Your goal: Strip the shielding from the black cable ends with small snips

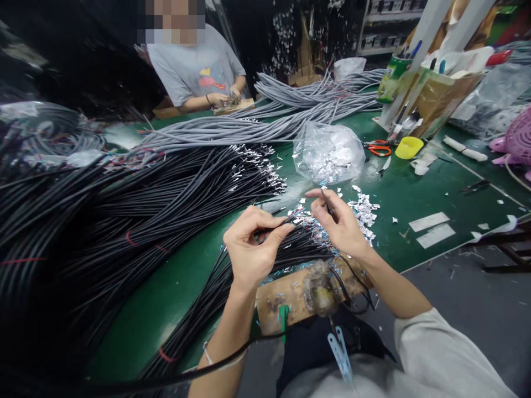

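My left hand (251, 243) is closed, thumb and forefinger pinching a black cable (289, 220) close to its end. Thin coloured wires (297, 211) stick out of that end toward my other hand. My right hand (343, 225) is curled round a thin dark tool (327, 202), its kind mostly hidden by the fingers. Below both hands lies a bundle of black cables (296, 251) with bared coloured wires at its right end. Small foil scraps (365, 213) are strewn just beyond my right hand.
Black cables (166, 204) cover the left; grey cables (215, 130) lie behind. A plastic bag (327, 152) holds foil scraps. Orange-handled scissors (379, 148) and a yellow ring (409, 147) lie right. A stained wooden board (290, 296) sits nearest me. Opposite, a co-worker (199, 72) handles something.
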The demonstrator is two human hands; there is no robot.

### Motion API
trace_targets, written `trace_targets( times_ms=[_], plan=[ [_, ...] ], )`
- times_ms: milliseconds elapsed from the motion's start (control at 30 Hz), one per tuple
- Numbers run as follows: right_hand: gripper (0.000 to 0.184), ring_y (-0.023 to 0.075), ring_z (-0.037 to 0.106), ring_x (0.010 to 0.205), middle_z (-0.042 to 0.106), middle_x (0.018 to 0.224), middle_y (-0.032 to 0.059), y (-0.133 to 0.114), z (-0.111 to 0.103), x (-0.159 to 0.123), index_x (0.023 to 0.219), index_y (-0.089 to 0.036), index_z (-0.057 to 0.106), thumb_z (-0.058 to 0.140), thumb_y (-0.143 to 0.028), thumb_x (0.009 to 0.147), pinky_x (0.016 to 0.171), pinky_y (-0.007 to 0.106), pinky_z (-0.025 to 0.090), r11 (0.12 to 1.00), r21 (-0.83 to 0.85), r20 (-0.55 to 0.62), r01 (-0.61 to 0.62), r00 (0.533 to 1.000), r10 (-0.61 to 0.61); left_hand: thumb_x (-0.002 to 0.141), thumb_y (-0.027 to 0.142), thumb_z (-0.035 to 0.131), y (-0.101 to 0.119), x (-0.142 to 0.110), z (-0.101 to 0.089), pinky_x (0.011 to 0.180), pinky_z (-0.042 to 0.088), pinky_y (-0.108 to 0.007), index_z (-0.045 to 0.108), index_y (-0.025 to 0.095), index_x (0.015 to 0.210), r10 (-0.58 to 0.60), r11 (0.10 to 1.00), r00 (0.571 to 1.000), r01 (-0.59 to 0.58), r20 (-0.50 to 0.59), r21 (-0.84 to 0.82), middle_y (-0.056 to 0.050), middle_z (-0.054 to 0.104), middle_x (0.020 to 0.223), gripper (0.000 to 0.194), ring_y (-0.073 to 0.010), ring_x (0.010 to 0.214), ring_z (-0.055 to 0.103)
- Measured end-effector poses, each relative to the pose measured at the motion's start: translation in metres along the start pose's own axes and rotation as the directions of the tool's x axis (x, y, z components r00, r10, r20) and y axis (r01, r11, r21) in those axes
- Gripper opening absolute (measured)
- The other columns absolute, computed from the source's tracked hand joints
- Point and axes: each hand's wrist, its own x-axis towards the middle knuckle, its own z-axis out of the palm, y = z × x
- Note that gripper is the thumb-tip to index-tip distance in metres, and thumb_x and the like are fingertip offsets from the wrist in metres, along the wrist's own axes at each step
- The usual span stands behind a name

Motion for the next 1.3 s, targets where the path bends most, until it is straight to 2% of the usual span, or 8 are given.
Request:
trace_targets(
  times_ms=[100, 200, 700, 800, 933, 1100, 1200, 1300],
  plan=[
    [0.028, 0.0144, 0.057, 0.088, 0.063, 0.098, 0.0046, -0.003, 0.001, -0.002, 0.113, -0.024, 0.058, 0.05, -0.037, 0.089, 0.08, 0.032, 0.046, 0.99, -0.096, 0.013, 0.101, 0.995, -0.101, 0.066, 0.014, 0.075, 0.001, 0.001, -0.002, 0.053, 0.039, -0.022, 0.067, 0.02, 0.069, 0.009, 1.0, 1.0, -0.008, -0.026, 0.028, 0.003, 0.057, 0.061, 0.01, -0.0095, 0.06, 0.051],
    [0.022, 0.014, 0.059, 0.084, 0.066, 0.093, 0.0033, -0.006, 0.0, -0.004, 0.105, -0.025, 0.064, 0.051, -0.032, 0.089, 0.079, 0.033, 0.047, 0.976, -0.148, 0.053, 0.157, 0.987, -0.15, 0.066, 0.016, 0.075, 0.001, 0.001, -0.001, 0.052, 0.039, -0.023, 0.067, 0.02, 0.068, 0.018, 0.999, 1.0, -0.017, -0.025, 0.051, 0.002, 0.057, 0.061, 0.009, -0.0098, 0.06, 0.052],
    [0.021, 0.0119, 0.059, 0.071, 0.069, 0.084, 0.0021, -0.008, 0.0, -0.005, 0.101, -0.025, 0.07, 0.054, -0.029, 0.088, 0.064, 0.027, 0.046, 0.975, -0.172, 0.038, 0.139, 0.99, -0.134, 0.068, 0.015, 0.075, 0.005, -0.002, 0.004, 0.053, 0.039, -0.021, 0.066, 0.02, 0.069, 0.039, 0.994, 0.999, -0.036, -0.027, 0.106, 0.003, 0.057, 0.062, 0.01, -0.0088, 0.061, 0.051],
    [0.02, 0.0109, 0.059, 0.068, 0.069, 0.084, 0.0016, -0.008, 0.0, -0.006, 0.099, -0.023, 0.069, 0.054, -0.028, 0.087, 0.063, 0.026, 0.046, 0.968, -0.199, 0.016, 0.153, 0.988, -0.152, 0.068, 0.018, 0.075, 0.007, -0.003, 0.005, 0.051, 0.036, -0.021, 0.065, 0.019, 0.066, -0.002, 0.993, 1.0, 0.005, -0.029, 0.121, 0.004, 0.054, 0.061, 0.01, -0.0079, 0.057, 0.048],
    [0.018, 0.0108, 0.059, 0.07, 0.067, 0.08, 0.0012, -0.01, -0.001, -0.006, 0.097, -0.02, 0.069, 0.056, -0.024, 0.086, 0.065, 0.025, 0.046, 0.941, -0.277, -0.025, 0.193, 0.978, -0.208, 0.077, 0.026, 0.067, 0.008, -0.003, 0.005, 0.049, 0.034, -0.021, 0.064, 0.016, 0.063, -0.156, 0.981, 0.987, 0.151, 0.03, 0.122, 0.003, 0.053, 0.057, 0.017, -0.0071, 0.052, 0.045],
    [0.018, 0.01, 0.058, 0.068, 0.068, 0.08, 0.0011, -0.011, -0.001, -0.007, 0.098, -0.018, 0.07, 0.058, -0.021, 0.085, 0.065, 0.025, 0.046, 0.918, -0.313, -0.033, 0.244, 0.963, -0.267, 0.085, 0.038, 0.056, 0.008, -0.003, 0.006, 0.041, 0.027, -0.02, 0.062, 0.014, 0.059, -0.345, 0.939, 0.929, 0.34, 0.133, 0.059, 0.002, 0.049, 0.05, 0.035, -0.0048, 0.042, 0.038],
    [0.018, 0.0097, 0.058, 0.068, 0.07, 0.082, 0.0014, -0.012, -0.002, -0.007, 0.097, -0.018, 0.07, 0.058, -0.021, 0.084, 0.064, 0.025, 0.045, 0.922, -0.297, -0.014, 0.249, 0.964, -0.265, 0.085, 0.046, 0.052, 0.005, -0.002, 0.007, 0.035, 0.017, -0.02, 0.055, 0.014, 0.052, -0.473, 0.854, 0.835, 0.513, 0.281, -0.086, 0.004, 0.039, 0.042, 0.046, -0.0029, 0.034, 0.028],
    [0.017, 0.0096, 0.058, 0.065, 0.069, 0.078, 0.0009, -0.011, -0.004, -0.005, 0.093, -0.019, 0.071, 0.057, -0.023, 0.086, 0.061, 0.025, 0.044, 0.946, -0.252, 0.018, 0.204, 0.978, -0.206, 0.082, 0.053, 0.053, 0.003, -0.001, 0.007, 0.032, 0.01, -0.021, 0.049, 0.015, 0.047, -0.542, 0.731, 0.728, 0.655, 0.419, -0.194, 0.005, 0.033, 0.04, 0.052, -0.0022, 0.031, 0.022]
  ],
)
